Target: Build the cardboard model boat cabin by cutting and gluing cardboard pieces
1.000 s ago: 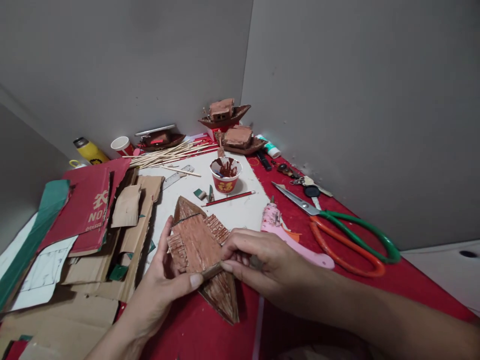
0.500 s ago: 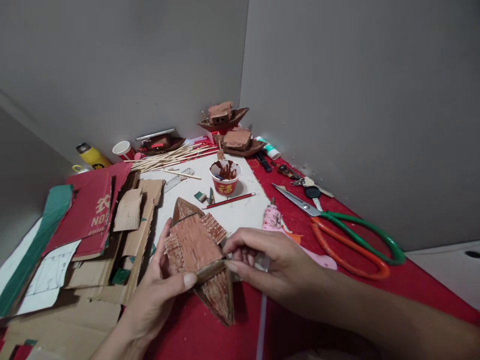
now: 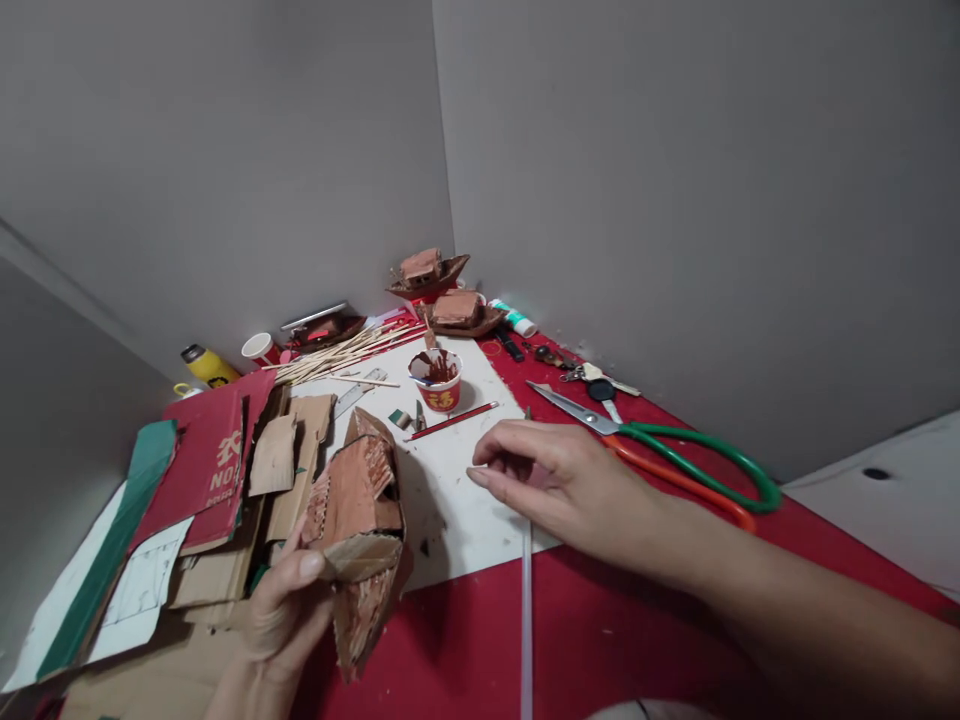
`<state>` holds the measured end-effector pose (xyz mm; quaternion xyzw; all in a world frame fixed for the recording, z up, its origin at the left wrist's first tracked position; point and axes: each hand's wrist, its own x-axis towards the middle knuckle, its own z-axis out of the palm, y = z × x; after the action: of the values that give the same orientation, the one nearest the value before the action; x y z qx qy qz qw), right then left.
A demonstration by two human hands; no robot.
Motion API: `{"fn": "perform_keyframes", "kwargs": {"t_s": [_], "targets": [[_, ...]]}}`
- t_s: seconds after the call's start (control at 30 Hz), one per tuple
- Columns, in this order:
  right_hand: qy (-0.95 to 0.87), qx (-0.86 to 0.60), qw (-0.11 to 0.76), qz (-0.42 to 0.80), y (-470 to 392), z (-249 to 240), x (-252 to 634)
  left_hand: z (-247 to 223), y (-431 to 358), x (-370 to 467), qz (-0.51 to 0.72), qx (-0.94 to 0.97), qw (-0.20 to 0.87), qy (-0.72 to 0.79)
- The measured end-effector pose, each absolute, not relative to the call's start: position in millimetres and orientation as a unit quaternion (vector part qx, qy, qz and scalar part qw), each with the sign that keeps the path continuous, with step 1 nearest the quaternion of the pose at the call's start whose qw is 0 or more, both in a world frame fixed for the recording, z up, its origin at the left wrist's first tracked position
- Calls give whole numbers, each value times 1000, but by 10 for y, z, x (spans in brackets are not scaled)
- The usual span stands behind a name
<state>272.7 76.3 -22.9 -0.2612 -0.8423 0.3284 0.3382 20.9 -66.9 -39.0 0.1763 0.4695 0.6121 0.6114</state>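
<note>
My left hand (image 3: 289, 590) holds a brown cardboard model boat (image 3: 367, 490), tilted over the table's left middle. Its thumb presses on a pale cardboard strip (image 3: 364, 557) across the boat's deck; the other fingers are behind the hull. Apart from the boat, to its right, is my right hand (image 3: 536, 480), its fingers curled and thumb close to the forefinger. Whether anything small is between them I cannot make out. A glue gun's nozzle tip (image 3: 528, 413) shows just above this hand, and a clear glue stick (image 3: 527, 620) below; the gun's body is hidden.
Large scissors (image 3: 675, 450) lie at right, near keys (image 3: 600, 385). A paint cup (image 3: 441, 385) and red pencil (image 3: 454, 420) are on the white sheet (image 3: 480, 540). Cardboard pieces (image 3: 277, 455) pile up at left. Thin sticks (image 3: 337, 352) and finished-looking model boats (image 3: 457, 312) stand behind.
My right hand has let go of the boat and moved right and slightly up. My left hand has shifted the boat left and tilted it on its side. The camera view has turned slightly.
</note>
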Motion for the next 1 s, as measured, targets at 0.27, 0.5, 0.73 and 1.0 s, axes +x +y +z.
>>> {"fn": "perform_keyframes", "kwargs": {"t_s": [0.27,0.5,0.73,1.0], "targets": [[-865,-391,260,180,841,-207,3342,-427,-656,111,623,196,649,390],[-907,-413,52,73,771,-561,3305,-409,-656,158,631,193,645,384],[-905,-403,86,104,790,-691,3254,-358,-703,246,644,248,581,431],[-635,-414,339,558,757,-485,3521,-354,-735,300,662,274,519,465]]}}
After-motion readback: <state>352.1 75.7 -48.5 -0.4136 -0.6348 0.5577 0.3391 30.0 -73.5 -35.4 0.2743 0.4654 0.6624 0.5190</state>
